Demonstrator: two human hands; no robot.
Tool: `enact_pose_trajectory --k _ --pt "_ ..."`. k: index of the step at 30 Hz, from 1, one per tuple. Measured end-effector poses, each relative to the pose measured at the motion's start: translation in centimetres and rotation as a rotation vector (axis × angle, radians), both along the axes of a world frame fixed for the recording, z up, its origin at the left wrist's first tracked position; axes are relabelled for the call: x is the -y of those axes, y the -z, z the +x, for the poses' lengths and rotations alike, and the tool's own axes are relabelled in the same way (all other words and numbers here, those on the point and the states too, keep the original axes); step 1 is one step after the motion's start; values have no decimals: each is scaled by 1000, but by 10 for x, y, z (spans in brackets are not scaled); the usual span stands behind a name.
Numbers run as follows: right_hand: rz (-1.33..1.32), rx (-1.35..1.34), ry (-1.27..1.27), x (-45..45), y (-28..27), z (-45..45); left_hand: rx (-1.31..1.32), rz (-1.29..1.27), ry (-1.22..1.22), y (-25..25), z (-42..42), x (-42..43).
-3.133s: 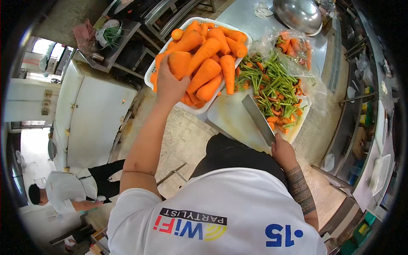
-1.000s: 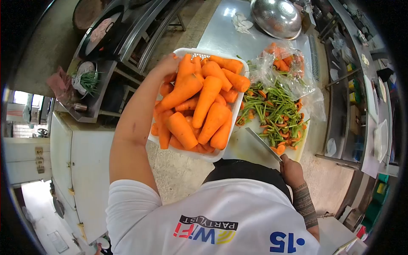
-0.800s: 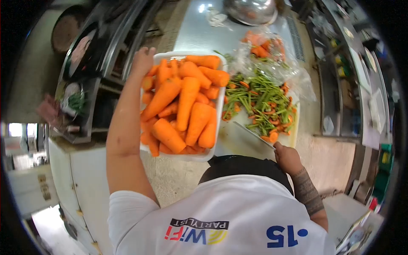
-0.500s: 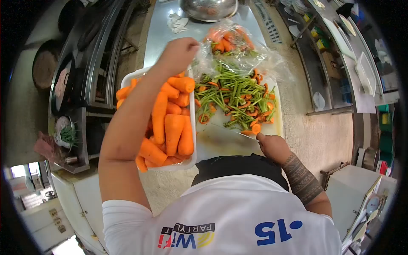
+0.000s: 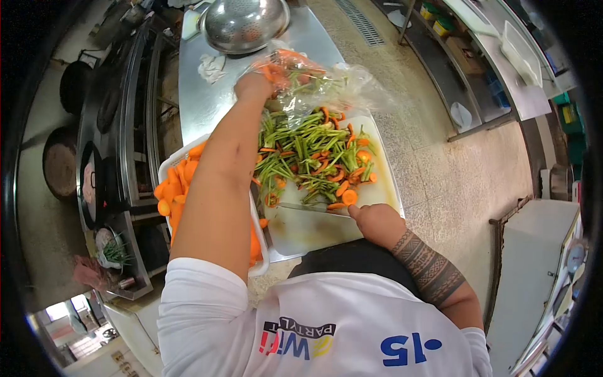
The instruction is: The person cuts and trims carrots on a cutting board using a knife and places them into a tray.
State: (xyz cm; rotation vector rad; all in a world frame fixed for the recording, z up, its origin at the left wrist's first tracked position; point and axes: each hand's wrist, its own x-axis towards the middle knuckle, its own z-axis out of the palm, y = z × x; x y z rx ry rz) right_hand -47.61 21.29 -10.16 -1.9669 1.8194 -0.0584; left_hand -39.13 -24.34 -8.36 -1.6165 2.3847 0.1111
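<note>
My left hand (image 5: 254,87) reaches forward to the clear plastic bag (image 5: 314,88) of carrots; its fingers are hidden at the bag's edge. In my right hand (image 5: 377,223) is the handle of a knife (image 5: 308,208), its blade lying low over the white cutting board (image 5: 388,182). Green stems (image 5: 301,147) and orange carrot ends (image 5: 349,196) are heaped on the board, just beyond the blade. Left of the board, under my left forearm, stands a white basket (image 5: 164,168) full of peeled carrots (image 5: 178,188), partly hidden by the arm.
A metal colander (image 5: 245,25) and a crumpled white cloth (image 5: 212,68) rest on the steel table (image 5: 195,103). Stoves with pans (image 5: 61,162) line the left. Shelves (image 5: 455,88) stand on the right, and a white cabinet (image 5: 531,264) is at lower right.
My left hand has gone from the carrot basket across to the plastic bag. The view has swung, so table and board appear further left. The right hand still holds the knife.
</note>
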Motion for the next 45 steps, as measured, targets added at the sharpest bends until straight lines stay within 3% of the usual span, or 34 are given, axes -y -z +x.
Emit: enact_pose_trajectory --k 6,10,11,14,16,18,23,26,32,38,45 --pt "-44 65 -4 -4 1 -2 196 38 192 -41 -13 -5" --pt "-38 68 -46 -1 3 -6 -7 -49 206 -75 8 -18" --pt "-33 73 -56 1 2 -9 -49 153 77 -98 15 -36" --pt "45 48 -84 10 13 -19 -379 249 -140 -114 70 -97" --pt "47 93 -105 15 14 -29 -711 222 -143 -114 111 -163" --pt "46 154 -127 18 15 -40 -1083 308 -285 -102 140 -237" --pt "94 234 -237 21 15 -58 -1505 410 -669 -20 184 -394" --pt "124 226 -290 25 14 -59 -1628 475 -892 35 183 -465" --pt "68 254 -332 30 19 -52 -1632 534 -1151 101 154 -529" --pt "6 284 -316 23 -27 -35 -1667 449 -1182 102 137 -541" --pt "90 207 -401 21 33 -27 -1672 473 -1184 103 142 -539"
